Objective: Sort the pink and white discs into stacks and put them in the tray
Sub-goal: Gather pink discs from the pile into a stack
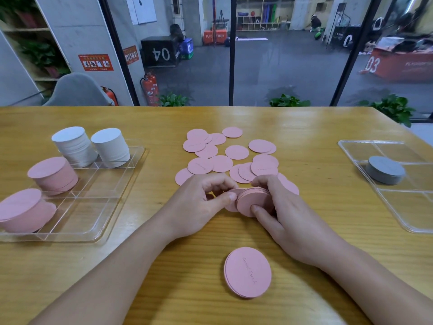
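Nearest the person, a thin stack of pink discs (pixel 248 272) lies flat on the wooden table (pixel 316 127), its top disc bearing faint handwritten script. Just beyond that stack, both hands meet around a small held stack of pink discs (pixel 251 201): the left hand (pixel 201 202) pinches its left edge between thumb and curled fingers, and the right hand (pixel 284 211) curls round its right side, thumb pressed on the near rim. Beyond the held stack, loose pink discs (pixel 230 153) lie scattered and partly overlapping, some tucked under the hands. Left of the held stack sits a clear divided tray (pixel 93 207) holding four stacks: a leaning pink one (pixel 23 211) in its nearest left compartment, a second pink stack (pixel 52 175) behind it, and two white stacks (pixel 75 146) (pixel 111 147) side by side in the far compartments. Well to the right of the held stack lies a second clear tray (pixel 398 216) with one low grey stack (pixel 385 170) in it. Past the table's far edge, glass panels look onto a gym floor with numbered boxes.
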A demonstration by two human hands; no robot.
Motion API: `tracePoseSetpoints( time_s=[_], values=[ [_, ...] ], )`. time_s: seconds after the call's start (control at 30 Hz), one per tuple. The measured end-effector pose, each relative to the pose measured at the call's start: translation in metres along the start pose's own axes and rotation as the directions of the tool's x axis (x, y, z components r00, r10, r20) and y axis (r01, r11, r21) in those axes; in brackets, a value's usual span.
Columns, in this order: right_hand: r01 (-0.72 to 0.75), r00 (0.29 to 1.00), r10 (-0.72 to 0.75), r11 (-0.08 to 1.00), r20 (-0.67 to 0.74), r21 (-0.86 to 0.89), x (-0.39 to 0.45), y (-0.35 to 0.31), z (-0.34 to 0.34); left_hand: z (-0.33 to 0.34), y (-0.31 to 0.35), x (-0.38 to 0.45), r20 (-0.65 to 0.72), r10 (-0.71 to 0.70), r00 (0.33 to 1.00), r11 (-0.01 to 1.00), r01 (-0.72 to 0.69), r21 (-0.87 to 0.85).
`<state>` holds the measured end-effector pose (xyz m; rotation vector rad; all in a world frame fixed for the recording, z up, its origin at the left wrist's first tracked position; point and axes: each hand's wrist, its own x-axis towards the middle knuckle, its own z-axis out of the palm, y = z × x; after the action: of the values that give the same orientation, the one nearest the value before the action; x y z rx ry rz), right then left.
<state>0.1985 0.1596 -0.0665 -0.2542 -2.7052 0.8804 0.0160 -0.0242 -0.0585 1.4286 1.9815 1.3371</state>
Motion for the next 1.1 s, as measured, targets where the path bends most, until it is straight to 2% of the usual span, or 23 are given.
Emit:
tracePoseSetpoints(
  time_s=[0.2,0.47,0.53,0.63,0.7,0.77,0.83,0.9,1.1],
  values=[
    [0.058,0.998,-0.06,0.994,-0.019,-0.094,0.001,-0.003,0.002,0.002,-0.001,0.001,-0.005,0.014,1.0,0.999,-0.014,-0.046],
    [0.08,0.997,-0.079,0.993,0.018,-0.083,0.002,0.0,0.003,0.007,-0.004,0.001,0.003,-0.005,1.0,0.999,0.005,-0.039],
    [0.083,0.996,-0.081,0.993,0.024,-0.083,0.002,0.0,0.003,0.003,-0.005,0.002,-0.09,-0.013,0.996,0.999,0.017,0.044],
    [0.069,0.997,-0.068,0.995,0.028,-0.065,0.002,0.002,0.003,-0.009,-0.021,0.006,-0.303,-0.018,0.953,0.969,0.092,0.23],
    [0.061,0.998,-0.059,0.997,0.028,-0.057,0.003,0.003,0.004,-0.02,-0.036,0.011,-0.34,-0.036,0.94,0.912,0.17,0.372],
    [0.059,0.998,-0.058,0.997,0.025,-0.05,0.003,0.004,0.004,-0.028,-0.046,0.013,-0.29,-0.077,0.954,0.835,0.221,0.504],
    [0.057,0.998,-0.056,0.997,0.027,-0.044,0.003,0.003,0.004,-0.03,-0.048,0.014,-0.24,-0.135,0.961,0.816,0.245,0.523],
    [0.061,0.998,-0.06,0.997,0.032,-0.037,0.003,0.003,0.004,-0.029,-0.044,0.014,-0.217,-0.121,0.969,0.81,0.223,0.543],
    [0.063,0.998,-0.062,0.998,0.032,-0.022,0.003,0.002,0.002,-0.018,-0.031,0.006,-0.128,-0.158,0.979,0.894,0.197,0.402]
  ],
)
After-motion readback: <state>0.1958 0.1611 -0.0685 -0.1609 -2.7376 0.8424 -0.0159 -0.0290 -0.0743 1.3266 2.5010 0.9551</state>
